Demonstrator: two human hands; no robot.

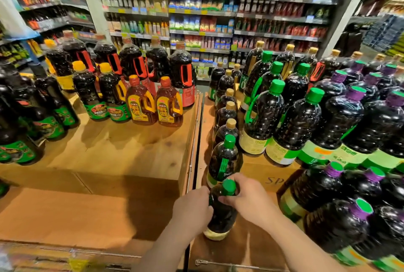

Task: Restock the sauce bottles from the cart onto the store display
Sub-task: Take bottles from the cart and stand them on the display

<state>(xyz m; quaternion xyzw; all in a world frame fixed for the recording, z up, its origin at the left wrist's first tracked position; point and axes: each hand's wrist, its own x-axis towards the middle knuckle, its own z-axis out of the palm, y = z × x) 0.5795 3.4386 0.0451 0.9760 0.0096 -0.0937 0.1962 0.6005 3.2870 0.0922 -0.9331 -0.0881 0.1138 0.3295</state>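
Display (258,247): wooden, lower centre-right. Bottle (222,210), lower centre, stands upright on it, ending a row. Full of dark liquid, so judge it heavy, rigid, slick plastic. Your left hand (193,206) wraps the body; your right hand (247,197) pinches the shoulder under the green cap. Support low.

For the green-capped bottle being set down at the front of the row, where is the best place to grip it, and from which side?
Grip the green-capped bottle at its narrow neck, just under the cap, coming from above and the near side. It stands upright, another bottle crowds it behind, and both hands, left and right, already approach that way.
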